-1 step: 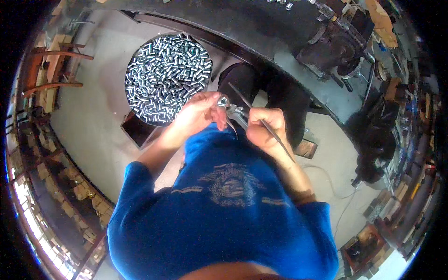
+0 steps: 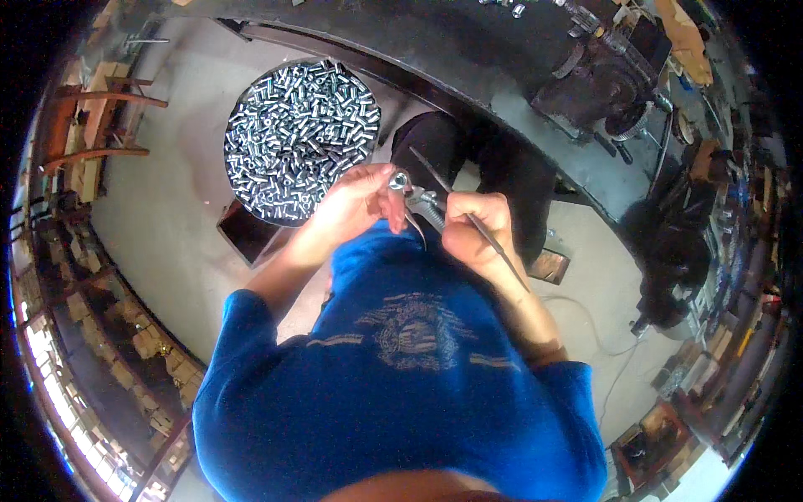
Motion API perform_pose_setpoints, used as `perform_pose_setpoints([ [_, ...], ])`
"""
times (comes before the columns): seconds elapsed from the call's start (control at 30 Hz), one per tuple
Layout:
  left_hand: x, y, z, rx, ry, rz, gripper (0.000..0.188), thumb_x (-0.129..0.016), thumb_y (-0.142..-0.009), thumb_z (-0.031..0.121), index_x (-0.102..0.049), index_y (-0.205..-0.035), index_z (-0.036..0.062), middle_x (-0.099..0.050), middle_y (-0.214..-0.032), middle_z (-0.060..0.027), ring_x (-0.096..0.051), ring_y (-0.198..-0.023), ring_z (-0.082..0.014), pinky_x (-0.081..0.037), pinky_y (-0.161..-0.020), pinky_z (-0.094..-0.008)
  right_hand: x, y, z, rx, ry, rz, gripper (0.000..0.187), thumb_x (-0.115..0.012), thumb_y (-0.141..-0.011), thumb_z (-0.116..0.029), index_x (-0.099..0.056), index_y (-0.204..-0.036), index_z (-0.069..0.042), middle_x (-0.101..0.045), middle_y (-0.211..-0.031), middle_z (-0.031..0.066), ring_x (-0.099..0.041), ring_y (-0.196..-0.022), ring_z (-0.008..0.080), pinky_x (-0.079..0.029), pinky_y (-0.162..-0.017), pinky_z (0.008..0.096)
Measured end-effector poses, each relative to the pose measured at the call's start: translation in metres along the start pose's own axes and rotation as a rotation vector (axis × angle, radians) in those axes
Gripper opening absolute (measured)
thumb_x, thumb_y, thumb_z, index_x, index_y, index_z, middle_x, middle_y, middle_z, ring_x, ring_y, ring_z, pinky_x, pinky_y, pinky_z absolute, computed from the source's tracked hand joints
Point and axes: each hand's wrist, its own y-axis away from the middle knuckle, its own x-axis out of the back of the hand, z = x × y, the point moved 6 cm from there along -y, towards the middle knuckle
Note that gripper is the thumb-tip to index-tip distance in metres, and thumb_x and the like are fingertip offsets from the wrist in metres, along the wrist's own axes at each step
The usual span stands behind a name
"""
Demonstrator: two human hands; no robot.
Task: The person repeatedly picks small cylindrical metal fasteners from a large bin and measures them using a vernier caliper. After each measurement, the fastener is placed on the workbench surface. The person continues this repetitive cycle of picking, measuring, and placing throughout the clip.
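Observation:
My left hand [image 2: 355, 198] is closed, thumb and fingers pinching a small shiny metal cylinder [image 2: 400, 180] with a hole in its end. My right hand [image 2: 478, 227] is wrapped in a fist round a thin dark rod [image 2: 428, 167], which sticks out on both sides of it, slanting from far left to near right. Between the hands sits a plier-like metal tool [image 2: 427, 203] with a ridged or coiled section and a thin curved arm; which hand supports it I cannot tell. Just beyond my left hand, a round container is heaped with small silver metal cylinders [image 2: 301, 134].
A dark workbench [image 2: 360, 29] runs across the far side toward the right, carrying a black machine [image 2: 598, 88]. Under the round container is a dark box [image 2: 247, 233]. A small open box [image 2: 549, 266] lies on the floor at right, near a thin cable [image 2: 598, 335]. Cluttered shelves [image 2: 92, 326] line the left.

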Motion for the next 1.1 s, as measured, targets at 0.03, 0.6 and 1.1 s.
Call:
perform_pose_setpoints([
  [0.03,-0.001,0.0,0.001,-0.004,-0.019,0.017,0.03,-0.048,-0.092,0.03,-0.054,-0.085,0.0007,-0.06,-0.064,-0.02,-0.06,-0.055,-0.0291,-0.05,-0.055,-0.0366,0.0,-0.001,0.001,0.008,0.002,-0.003,0.028,-0.059,-0.063,-0.005,-0.031,-0.057,-0.005,-0.025,-0.052,0.0013,-0.025,-0.05,0.0079,-0.02,-0.042,0.0279],
  [0.6,-0.042,0.003,0.036,-0.18,-0.711,0.031,0.016,-0.06,-0.083,0.003,-0.058,-0.098,-0.0031,-0.062,-0.088,-0.0089,-0.062,-0.08,-0.0156,-0.051,-0.072,-0.027,-0.008,-0.005,-0.007,0.236,0.252,0.017,0.059,-0.054,-0.079,-0.057,-0.038,-0.057,-0.005,-0.039,-0.05,0.008,-0.044,-0.043,0.025,-0.033,-0.042,0.0343],
  [1.1,-0.03,-0.014,0.03,-0.185,-0.619,0.033,0.013,-0.06,-0.083,0.003,-0.057,-0.094,-0.0027,-0.06,-0.076,-0.0045,-0.059,-0.067,-0.0096,-0.048,-0.059,-0.0211,-0.001,-0.001,0.002,-0.024,0.004,0.09,0.043,-0.058,-0.073,-0.035,-0.034,-0.054,-0.006,-0.032,-0.049,0.0002,-0.035,-0.045,0.0099,-0.027,-0.042,0.0256],
])
